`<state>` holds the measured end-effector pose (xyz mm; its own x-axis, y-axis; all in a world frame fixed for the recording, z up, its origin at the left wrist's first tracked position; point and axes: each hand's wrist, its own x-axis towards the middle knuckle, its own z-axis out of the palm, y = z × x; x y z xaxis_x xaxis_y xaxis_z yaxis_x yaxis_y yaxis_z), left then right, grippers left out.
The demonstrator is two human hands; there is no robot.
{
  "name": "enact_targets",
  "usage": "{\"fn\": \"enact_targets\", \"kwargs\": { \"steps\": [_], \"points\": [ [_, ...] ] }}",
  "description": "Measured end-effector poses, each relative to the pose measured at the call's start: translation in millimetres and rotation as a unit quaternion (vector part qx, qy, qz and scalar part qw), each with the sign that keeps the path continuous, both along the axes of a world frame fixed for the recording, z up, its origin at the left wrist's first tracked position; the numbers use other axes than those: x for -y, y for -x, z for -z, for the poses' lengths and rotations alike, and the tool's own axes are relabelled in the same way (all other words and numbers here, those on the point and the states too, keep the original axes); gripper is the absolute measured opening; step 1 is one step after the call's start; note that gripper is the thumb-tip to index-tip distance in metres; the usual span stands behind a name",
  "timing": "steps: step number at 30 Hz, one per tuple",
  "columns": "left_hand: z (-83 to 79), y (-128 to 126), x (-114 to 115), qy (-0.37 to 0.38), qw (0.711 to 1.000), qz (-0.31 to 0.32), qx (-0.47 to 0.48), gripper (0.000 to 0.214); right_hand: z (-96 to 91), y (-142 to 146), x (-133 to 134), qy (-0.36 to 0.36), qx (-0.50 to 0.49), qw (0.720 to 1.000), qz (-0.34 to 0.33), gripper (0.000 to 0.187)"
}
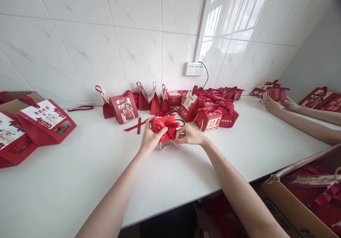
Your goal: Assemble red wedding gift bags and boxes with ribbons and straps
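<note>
A small red gift box with a red ribbon bow rests on the white table in front of me. My left hand pinches the ribbon on its left side. At the box's right side, my right hand grips the ribbon with closed fingers. A rope handle shows under the box. A loose red ribbon strip lies just left of it.
Several red gift boxes and folded red bags line the tiled wall. Larger red bags lie at far left. Another person's hands hold a red box at right. A cardboard carton of red items stands lower right.
</note>
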<state>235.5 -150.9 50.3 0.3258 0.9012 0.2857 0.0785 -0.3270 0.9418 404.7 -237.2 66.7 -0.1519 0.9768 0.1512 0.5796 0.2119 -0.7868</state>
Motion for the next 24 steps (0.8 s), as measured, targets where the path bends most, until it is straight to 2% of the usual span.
{"fn": "enact_targets", "kwargs": {
  "steps": [7,10,12,15,18,21,24],
  "points": [
    [-0.3,-0.8,2.4,0.0,1.0,-0.005,0.002,0.057,-2.6,-0.7,1.2,0.003,0.009,1.0,-0.008,0.021],
    [-0.2,0.5,1.5,-0.001,1.0,-0.008,-0.003,0.058,-0.9,-3.2,0.1,0.028,0.011,0.999,-0.029,0.031],
    [-0.2,0.8,0.8,0.0,1.0,-0.005,0.004,0.059,-0.4,-3.9,-0.4,0.022,-0.007,1.0,0.005,0.047],
    [0.2,0.1,1.4,0.006,1.0,0.001,0.004,0.061,0.3,-1.7,-1.2,-0.043,-0.076,0.991,0.099,0.061],
    [2.6,-1.5,2.9,-0.001,1.0,0.018,-0.001,0.065,3.6,2.2,-4.9,-0.084,-0.133,0.975,0.155,0.055],
    [6.8,-2.5,3.3,-0.018,0.999,0.016,0.037,0.067,9.6,2.6,-11.0,-0.092,-0.19,0.963,0.167,0.05],
    [8.9,-2.3,1.0,-0.04,0.994,-0.028,0.095,0.049,15.0,-0.9,-16.3,-0.085,-0.23,0.957,0.159,0.05]
  ]
}}
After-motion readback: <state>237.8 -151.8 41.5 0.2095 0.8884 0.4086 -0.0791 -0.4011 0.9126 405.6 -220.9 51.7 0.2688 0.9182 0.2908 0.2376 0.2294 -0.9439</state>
